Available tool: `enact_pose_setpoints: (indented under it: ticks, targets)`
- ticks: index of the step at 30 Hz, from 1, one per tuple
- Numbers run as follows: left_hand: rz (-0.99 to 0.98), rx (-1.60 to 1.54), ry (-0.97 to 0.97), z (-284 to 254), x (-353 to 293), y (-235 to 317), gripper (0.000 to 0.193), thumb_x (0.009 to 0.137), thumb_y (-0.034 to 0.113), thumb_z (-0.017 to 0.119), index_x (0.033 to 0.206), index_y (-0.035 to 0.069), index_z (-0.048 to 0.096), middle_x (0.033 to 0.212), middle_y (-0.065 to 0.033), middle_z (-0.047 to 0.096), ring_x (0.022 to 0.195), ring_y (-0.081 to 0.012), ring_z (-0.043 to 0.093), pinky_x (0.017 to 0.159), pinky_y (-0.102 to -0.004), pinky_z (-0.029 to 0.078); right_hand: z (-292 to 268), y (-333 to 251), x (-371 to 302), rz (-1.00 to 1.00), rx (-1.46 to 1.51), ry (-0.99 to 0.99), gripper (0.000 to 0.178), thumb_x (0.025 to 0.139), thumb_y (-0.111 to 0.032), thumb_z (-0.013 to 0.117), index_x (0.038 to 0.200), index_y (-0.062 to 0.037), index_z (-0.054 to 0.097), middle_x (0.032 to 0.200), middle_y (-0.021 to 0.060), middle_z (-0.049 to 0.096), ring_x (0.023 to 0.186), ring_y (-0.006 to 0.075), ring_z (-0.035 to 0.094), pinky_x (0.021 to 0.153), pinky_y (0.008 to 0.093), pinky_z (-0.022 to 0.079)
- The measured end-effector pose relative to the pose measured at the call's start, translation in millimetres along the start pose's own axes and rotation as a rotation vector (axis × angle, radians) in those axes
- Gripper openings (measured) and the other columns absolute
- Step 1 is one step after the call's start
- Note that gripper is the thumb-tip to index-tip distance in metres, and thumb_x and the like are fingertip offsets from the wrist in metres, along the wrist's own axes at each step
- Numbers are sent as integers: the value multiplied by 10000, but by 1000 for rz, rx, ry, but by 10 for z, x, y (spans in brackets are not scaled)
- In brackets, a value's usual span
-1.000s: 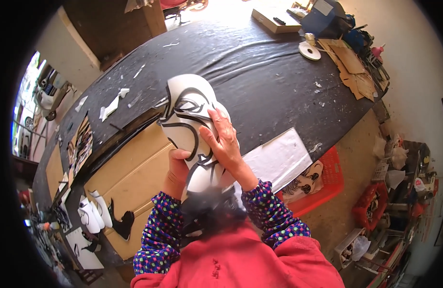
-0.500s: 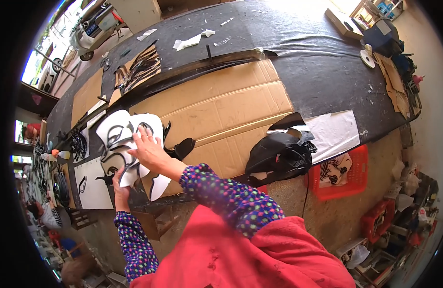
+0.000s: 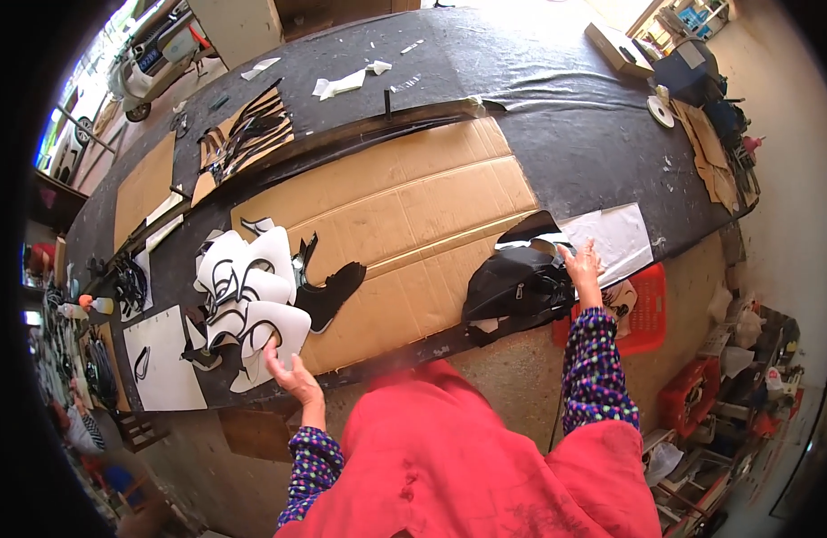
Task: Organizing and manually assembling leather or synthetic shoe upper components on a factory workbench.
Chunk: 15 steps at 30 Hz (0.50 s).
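Note:
A loose heap of white curved cut pieces with black edging (image 3: pixel 268 280) lies at the left of the dark worktable. My left hand (image 3: pixel 294 378) is at the heap's near edge, thumb and fingers apart, its fingertips by the lowest white piece. Beside the heap lies a black curved piece (image 3: pixel 335 294) on the cardboard. To the right, a pile of black cut pieces (image 3: pixel 510 289) rests at the cardboard's near right corner. My right hand (image 3: pixel 584 266) reaches to the right side of that pile, fingers spread; whether its fingertips touch the pile I cannot tell.
A large cardboard sheet (image 3: pixel 413 215) covers the table's middle. White paper (image 3: pixel 615 235) lies right of the black pile, above a red plastic basket (image 3: pixel 645 305). A white board (image 3: pixel 171 359) lies at the left. Black strips (image 3: pixel 243 130) and paper scraps (image 3: pixel 340 84) lie farther back.
Both hands have let go of the white pieces, which now lie spread on the table. My right hand has swung right to the black pile; my left has drawn back toward me.

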<state>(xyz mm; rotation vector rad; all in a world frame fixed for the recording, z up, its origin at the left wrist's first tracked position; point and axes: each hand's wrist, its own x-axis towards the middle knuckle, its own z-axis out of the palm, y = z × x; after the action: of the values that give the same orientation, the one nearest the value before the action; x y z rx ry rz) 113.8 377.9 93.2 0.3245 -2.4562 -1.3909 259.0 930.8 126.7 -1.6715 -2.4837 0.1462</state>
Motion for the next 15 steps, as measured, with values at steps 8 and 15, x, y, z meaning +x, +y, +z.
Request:
enact_pose_setpoints:
  ticks: [8, 15]
  targets:
    - [-51, -305, -894, 940, -448, 1158, 308, 909, 54, 595, 1218, 58, 602, 1099, -38, 639, 959, -120, 611, 852, -237, 471, -71, -851, -152, -197, 112, 44, 399, 854, -214, 667, 1175, -54, 493, 1143, 193, 637, 1038, 348, 627, 882, 503, 470]
    - [-213, -336, -1285, 1343, -616, 1592, 292, 911, 111, 622, 1196, 47, 621, 1126, -41, 653, 941, -124, 641, 787, -228, 478, 575, -530, 194, 206, -49, -324, 784, 780, -354, 752, 1403, -50, 388, 1372, 168, 499, 1275, 377, 453, 1041, 518, 346]
